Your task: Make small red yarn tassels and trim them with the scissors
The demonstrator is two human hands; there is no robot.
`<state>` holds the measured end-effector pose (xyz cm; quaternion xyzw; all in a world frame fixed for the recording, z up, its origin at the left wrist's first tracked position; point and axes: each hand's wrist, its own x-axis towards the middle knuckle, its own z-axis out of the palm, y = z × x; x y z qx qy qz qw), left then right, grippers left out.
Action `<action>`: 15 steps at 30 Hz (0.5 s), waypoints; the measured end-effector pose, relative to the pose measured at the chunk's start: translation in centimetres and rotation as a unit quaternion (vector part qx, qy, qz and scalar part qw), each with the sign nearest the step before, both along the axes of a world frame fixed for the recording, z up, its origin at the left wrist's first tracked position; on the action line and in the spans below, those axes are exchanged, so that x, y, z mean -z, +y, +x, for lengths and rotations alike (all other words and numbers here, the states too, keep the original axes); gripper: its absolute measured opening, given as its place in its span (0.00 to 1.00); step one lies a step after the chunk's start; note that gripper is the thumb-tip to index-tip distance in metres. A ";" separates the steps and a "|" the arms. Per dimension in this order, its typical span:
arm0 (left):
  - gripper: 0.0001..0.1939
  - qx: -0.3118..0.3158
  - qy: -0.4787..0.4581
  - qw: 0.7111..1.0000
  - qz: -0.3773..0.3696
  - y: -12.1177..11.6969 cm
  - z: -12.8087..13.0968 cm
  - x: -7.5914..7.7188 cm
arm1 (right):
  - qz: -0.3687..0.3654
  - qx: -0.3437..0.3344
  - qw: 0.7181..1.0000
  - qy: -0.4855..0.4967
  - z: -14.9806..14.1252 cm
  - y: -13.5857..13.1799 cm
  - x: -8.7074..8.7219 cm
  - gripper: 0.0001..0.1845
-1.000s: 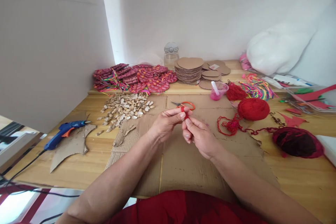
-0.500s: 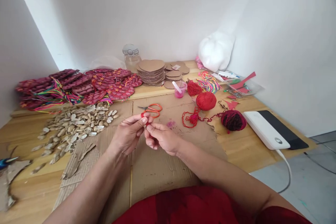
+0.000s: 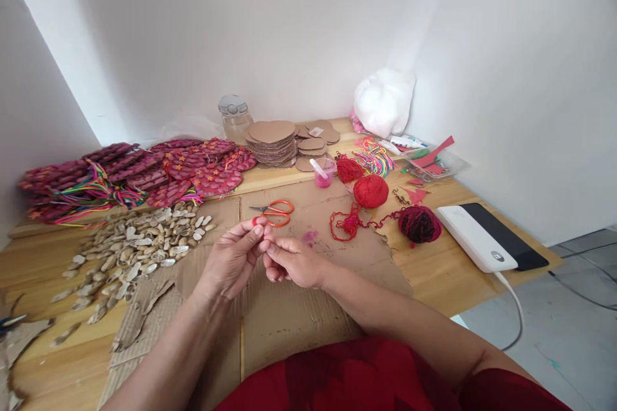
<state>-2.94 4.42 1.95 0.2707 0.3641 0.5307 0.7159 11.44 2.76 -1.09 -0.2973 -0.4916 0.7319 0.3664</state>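
My left hand [image 3: 236, 253] is closed in a pinch on a small red piece [image 3: 258, 221], whose material I cannot make out. Fingertip to fingertip with it, my right hand [image 3: 292, 261] is also pinched closed; anything between its thumb and finger is hidden. Both hands are raised over the cardboard sheet [image 3: 308, 308]. Just beyond them lie orange-handled scissors [image 3: 278, 210], blades toward the left. Off to the right sit a red yarn ball [image 3: 371, 191] and a dark red yarn ball [image 3: 420, 225], with loose strands around them.
Peanut shells [image 3: 139, 241] are heaped at left, below red decorated pieces [image 3: 193, 170] with coloured threads. Cardboard cutouts [image 3: 270, 141] stand stacked by a jar [image 3: 235, 119]. A pink cup [image 3: 324, 173] holds a white stick. A white power bank [image 3: 475, 241] lies at right.
The two hands stay together at nearly the same spot. Less red shows at the right fingertips now. The whole view has shifted slightly.
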 end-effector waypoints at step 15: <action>0.17 0.034 0.047 0.998 0.034 -0.1 -0.1 -0.1 | 0.205 0.025 0.936 -0.283 2.2 -0.7 -2.8 0.16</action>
